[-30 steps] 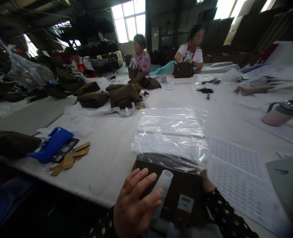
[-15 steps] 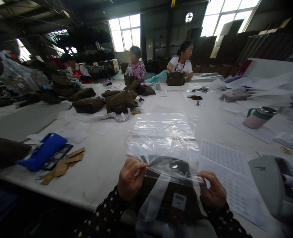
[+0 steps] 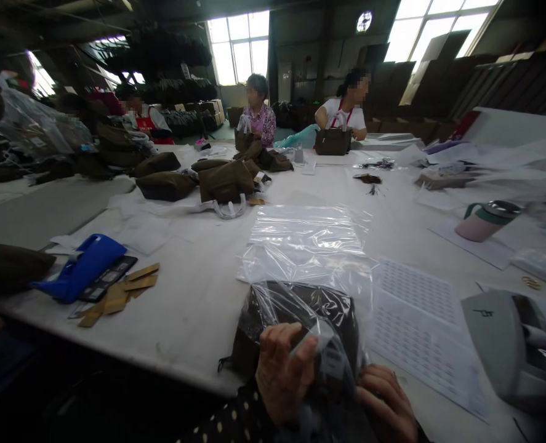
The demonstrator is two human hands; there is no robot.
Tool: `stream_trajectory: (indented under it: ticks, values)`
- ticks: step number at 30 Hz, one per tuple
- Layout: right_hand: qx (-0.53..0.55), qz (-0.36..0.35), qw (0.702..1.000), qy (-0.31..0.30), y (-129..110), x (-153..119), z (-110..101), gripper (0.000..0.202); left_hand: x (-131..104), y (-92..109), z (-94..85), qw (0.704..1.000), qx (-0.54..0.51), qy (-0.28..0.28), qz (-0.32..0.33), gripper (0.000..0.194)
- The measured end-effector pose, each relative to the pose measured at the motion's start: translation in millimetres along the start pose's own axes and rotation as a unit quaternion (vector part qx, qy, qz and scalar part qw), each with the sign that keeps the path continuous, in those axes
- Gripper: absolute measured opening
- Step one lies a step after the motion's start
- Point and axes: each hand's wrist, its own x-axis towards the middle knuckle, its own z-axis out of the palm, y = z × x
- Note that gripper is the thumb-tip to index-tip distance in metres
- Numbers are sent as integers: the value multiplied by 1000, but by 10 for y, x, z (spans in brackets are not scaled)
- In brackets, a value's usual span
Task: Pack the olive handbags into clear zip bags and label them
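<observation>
A dark olive handbag [image 3: 245,341] lies at the table's front edge in front of me, its upper part inside a clear plastic bag [image 3: 332,304]. Over the front of the handbag, my left hand [image 3: 284,369] has bent fingers closed on the plastic near the pale wrapped handle. My right hand [image 3: 386,400] is low on the right side, fingers curled on the plastic's edge; its fingertips are partly hidden. A tag with a barcode [image 3: 332,363] shows blurred through the plastic between my hands. Directly beyond lies a stack of flat clear plastic bags [image 3: 305,227].
Printed sheets [image 3: 420,326] and a grey machine [image 3: 503,344] lie to the right, with a pink cup [image 3: 480,224] behind. To the left are a blue case [image 3: 88,264] and brown card strips [image 3: 116,298]. More olive bags [image 3: 226,181] lie farther back, near co-workers.
The plastic has come down over the handbag towards me. My left hand has moved right and down from the opening's edge; my right hand has moved down. The view has shifted slightly.
</observation>
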Motion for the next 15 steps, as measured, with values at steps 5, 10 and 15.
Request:
stream_trajectory:
  ticks: [5, 10, 15]
  values:
    - [24, -9, 999, 26, -2, -28, -69, 33, -37, -395, -34, 984, 67, 55, -153, 38]
    - [-80, 31, 996, -1, 165, -319, -141, 30, -296, -786, -112, 988, 18, 56, -145, 8]
    - [-139, 106, 984, -16, 279, -653, -122, 16, -755, -919, -295, 1000, -2, -3, -21, 18]
